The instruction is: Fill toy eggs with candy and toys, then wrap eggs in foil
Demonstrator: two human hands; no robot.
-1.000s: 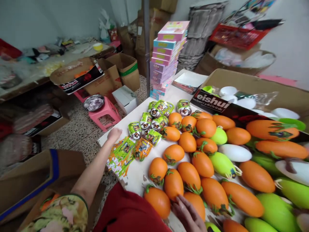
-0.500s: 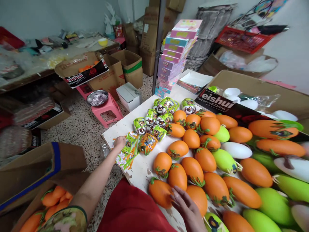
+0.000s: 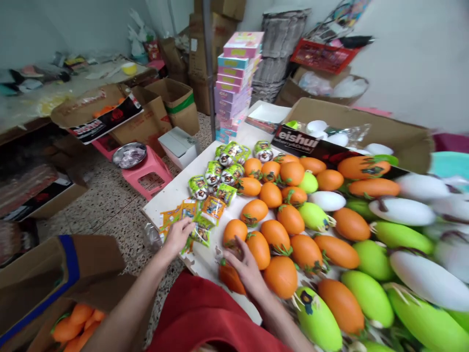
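Note:
My left hand (image 3: pixel 179 235) is at the table's front left corner, fingers pressed together on a green packet (image 3: pixel 201 233) in a pile of small printed packets. Orange packets (image 3: pixel 170 216) lie just beyond it. My right hand (image 3: pixel 247 269) is over the near orange egg-shaped toys, its thumb and fingers apart. One orange egg (image 3: pixel 231 278) with a green top is partly hidden under this hand. Another orange egg (image 3: pixel 235 231) lies right at its fingertips. Round green-and-white wrapped balls (image 3: pixel 198 187) are clustered behind the packets, next to a plump orange packet (image 3: pixel 212 209).
Orange, green and white eggs cover the table's right side. Behind them stands a cardboard box (image 3: pixel 403 117) holding white cups. A tall stack of pink and purple boxes (image 3: pixel 234 93) rises at the back. A pink stool (image 3: pixel 146 171) carries a metal bowl (image 3: pixel 129 155). An open carton (image 3: pixel 95 254) is at lower left.
The view has swung right. My left hand has moved across the packets toward the eggs, and the packets lie differently. My right hand has shifted forward and left over the near orange eggs.

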